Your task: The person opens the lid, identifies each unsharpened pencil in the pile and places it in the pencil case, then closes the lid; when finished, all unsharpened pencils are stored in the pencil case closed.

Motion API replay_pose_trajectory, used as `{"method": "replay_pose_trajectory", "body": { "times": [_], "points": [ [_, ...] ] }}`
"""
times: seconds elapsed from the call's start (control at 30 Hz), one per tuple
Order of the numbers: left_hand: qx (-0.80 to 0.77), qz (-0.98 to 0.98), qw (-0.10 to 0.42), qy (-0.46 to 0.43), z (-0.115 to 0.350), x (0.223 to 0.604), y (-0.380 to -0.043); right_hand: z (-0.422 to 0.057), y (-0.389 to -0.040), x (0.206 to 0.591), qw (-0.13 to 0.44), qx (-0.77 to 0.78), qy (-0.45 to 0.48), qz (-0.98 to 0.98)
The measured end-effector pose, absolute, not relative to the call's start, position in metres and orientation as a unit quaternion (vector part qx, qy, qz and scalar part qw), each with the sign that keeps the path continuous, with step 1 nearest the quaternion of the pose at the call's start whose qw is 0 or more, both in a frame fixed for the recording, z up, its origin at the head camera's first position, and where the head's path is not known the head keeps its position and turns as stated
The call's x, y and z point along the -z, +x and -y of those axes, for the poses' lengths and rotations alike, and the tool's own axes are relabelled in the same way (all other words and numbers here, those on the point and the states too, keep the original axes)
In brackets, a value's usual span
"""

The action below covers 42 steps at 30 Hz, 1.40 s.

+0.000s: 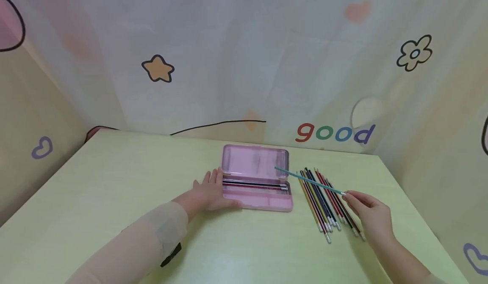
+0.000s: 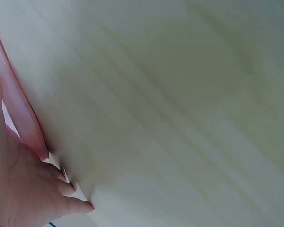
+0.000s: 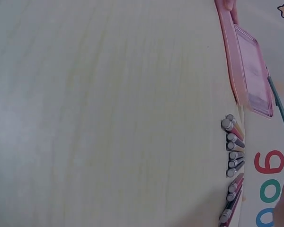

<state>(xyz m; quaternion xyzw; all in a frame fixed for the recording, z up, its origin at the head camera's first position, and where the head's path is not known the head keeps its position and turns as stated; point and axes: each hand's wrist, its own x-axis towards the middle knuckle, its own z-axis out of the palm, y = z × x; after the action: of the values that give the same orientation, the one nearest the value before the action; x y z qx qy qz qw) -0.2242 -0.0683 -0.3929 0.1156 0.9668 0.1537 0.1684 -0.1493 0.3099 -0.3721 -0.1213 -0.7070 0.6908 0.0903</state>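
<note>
A pink pencil case (image 1: 257, 202) lies with its lid raised on the table, and several dark and red pencils (image 1: 253, 185) rest inside its back compartment. My left hand (image 1: 211, 193) is spread against the case's left end, fingers straight, thumb along the front edge; the left wrist view shows the palm (image 2: 28, 189) beside the pink case wall. In my right hand (image 1: 371, 216) a teal pencil (image 1: 309, 179) is pinched near its eraser end, its tip pointing left in front of the lid. Below it lies a fanned group of pencils (image 1: 324, 203), erasers toward me.
A patterned cloth (image 1: 213, 64) hangs behind the pale table (image 1: 114, 182) and along both sides. The loose pencils lie to the right of the case, and their eraser ends (image 3: 232, 142) show in the right wrist view.
</note>
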Motion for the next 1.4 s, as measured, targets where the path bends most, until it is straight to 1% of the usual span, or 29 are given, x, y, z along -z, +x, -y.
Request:
{"method": "replay_pose_trajectory", "body": {
  "times": [0.17, 0.3, 0.5, 0.63, 0.93, 1.17, 1.4],
  "points": [
    [-0.147, -0.968, 0.164, 0.118, 0.066, 0.391, -0.228, -0.3, -0.159, 0.373, 0.06, -0.691, -0.133, 0.708],
    [-0.145, -0.966, 0.168, 0.134, 0.06, 0.393, -0.231, -0.298, -0.162, 0.373, 0.048, -0.67, -0.142, 0.727],
    [-0.141, -0.967, 0.169, 0.125, 0.06, 0.395, -0.232, -0.288, -0.173, 0.374, 0.013, -0.621, -0.132, 0.773],
    [-0.14, -0.968, 0.17, 0.123, 0.063, 0.396, -0.231, -0.278, -0.183, 0.377, -0.005, -0.622, -0.124, 0.773],
    [-0.144, -0.968, 0.171, 0.118, 0.065, 0.398, -0.231, -0.251, -0.202, 0.38, -0.009, -0.557, -0.084, 0.826],
    [-0.15, -0.967, 0.171, 0.117, 0.066, 0.398, -0.229, -0.242, -0.207, 0.383, -0.022, -0.566, -0.067, 0.822],
    [-0.157, -0.965, 0.172, 0.117, 0.067, 0.395, -0.226, -0.228, -0.215, 0.391, -0.008, -0.573, -0.06, 0.817]
  ]
}}
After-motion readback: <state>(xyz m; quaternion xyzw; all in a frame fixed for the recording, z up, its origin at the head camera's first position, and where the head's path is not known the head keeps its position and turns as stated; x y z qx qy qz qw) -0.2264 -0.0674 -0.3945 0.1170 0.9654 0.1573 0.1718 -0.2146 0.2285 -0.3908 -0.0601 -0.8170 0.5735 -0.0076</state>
